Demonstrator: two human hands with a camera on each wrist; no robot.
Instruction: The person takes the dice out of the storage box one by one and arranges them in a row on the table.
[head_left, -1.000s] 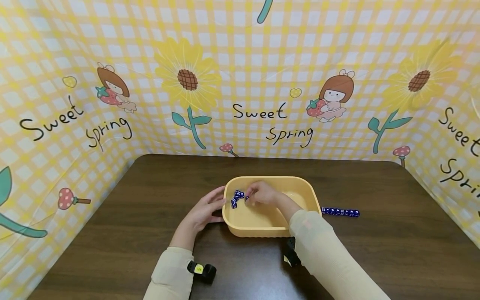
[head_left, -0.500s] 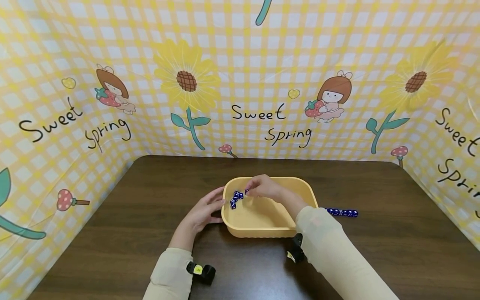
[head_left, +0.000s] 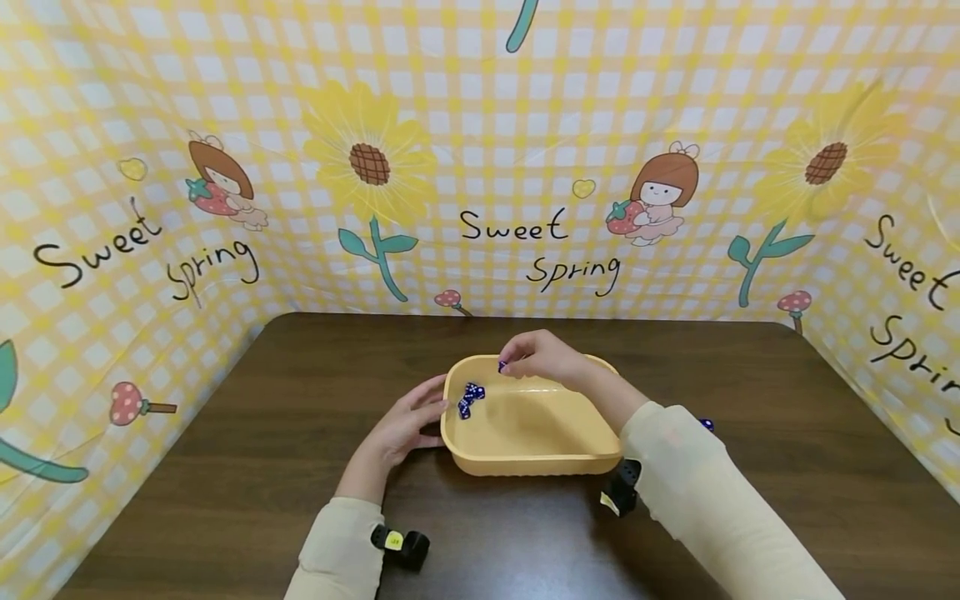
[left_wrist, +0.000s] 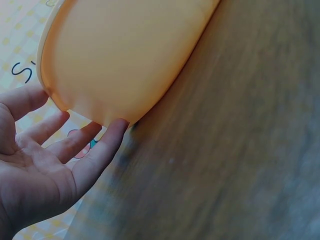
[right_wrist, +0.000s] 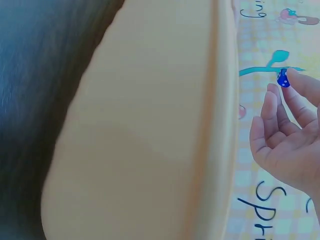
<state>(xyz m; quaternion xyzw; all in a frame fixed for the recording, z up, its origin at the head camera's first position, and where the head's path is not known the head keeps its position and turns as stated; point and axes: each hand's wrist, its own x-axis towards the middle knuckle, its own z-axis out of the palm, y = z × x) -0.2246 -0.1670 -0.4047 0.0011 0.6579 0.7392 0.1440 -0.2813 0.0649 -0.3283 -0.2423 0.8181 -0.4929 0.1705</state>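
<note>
A yellow plastic tub [head_left: 536, 465] rests on the table, with several blue dice [head_left: 471, 398] grouped at the left end of its floor. My left hand [head_left: 408, 423] touches that end from outside; in the left wrist view its spread fingertips [left_wrist: 118, 126] meet the tub's wall. Above the tub's back part, my right hand [head_left: 547, 358] pinches one blue die [head_left: 502, 367] between thumb and fingertips. The right wrist view shows the same die [right_wrist: 283, 78] held up past the tub's rim, its white dots visible.
To the right of the tub lie blue dice [head_left: 707, 425], mostly hidden behind the right sleeve. The dark wooden table [head_left: 247, 467] is enclosed by a checked, flower-printed cloth [head_left: 495, 150] at the back and sides. Each wrist carries a small black camera.
My right hand has lifted the die from near the tub's floor up and slightly back to the right. Its sleeve now covers most of the row of dice. My left hand stays at the tub.
</note>
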